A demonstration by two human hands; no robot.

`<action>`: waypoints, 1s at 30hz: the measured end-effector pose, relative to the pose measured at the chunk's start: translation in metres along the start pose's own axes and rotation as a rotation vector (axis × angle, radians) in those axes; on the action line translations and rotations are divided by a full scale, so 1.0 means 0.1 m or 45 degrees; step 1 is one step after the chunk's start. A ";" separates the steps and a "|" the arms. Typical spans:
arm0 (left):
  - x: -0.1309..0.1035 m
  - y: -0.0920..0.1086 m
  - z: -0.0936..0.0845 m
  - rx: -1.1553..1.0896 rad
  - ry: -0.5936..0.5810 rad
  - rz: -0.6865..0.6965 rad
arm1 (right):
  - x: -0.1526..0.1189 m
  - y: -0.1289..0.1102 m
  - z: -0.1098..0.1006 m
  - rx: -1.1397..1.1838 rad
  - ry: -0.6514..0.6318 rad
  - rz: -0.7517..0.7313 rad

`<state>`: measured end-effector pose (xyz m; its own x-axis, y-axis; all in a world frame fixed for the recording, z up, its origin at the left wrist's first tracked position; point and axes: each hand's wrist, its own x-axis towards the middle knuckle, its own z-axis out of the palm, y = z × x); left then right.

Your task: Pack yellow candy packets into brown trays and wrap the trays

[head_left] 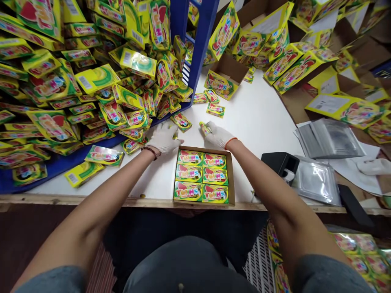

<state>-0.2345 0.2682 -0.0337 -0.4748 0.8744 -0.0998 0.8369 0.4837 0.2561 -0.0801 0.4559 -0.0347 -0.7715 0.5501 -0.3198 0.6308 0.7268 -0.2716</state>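
On the white table, an open cardboard tray (232,179) holds TWINS candy boxes (215,176) in two columns, printed faces up. My left hand (163,138), in a white knit glove, is at the tray's far left corner, fingers curled over a small candy box that is mostly hidden. My right hand (217,135), gloved likewise, grips another small candy box (204,128) by its end, just beyond the tray. Between and past the hands, a loose candy box (181,122) lies on the table, and another loose candy box (215,110) rests farther back.
A blue crate (195,53) on its side spills a heap of candy boxes (55,81) at left. Empty display cartons (297,67) pile up at back right. Clear plastic sleeves (331,138) and a black tape dispenser (279,165) sit at right.
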 end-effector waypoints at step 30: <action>-1.33 0.58 -0.17 0.059 0.089 0.589 | -1.10 0.11 -0.28 0.643 0.162 -0.278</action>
<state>-0.1271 0.1797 0.0106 -0.0653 0.9946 0.0803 0.9755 0.0467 0.2150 0.0088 0.4151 0.0233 -0.8727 0.4770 -0.1043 0.3929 0.5593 -0.7299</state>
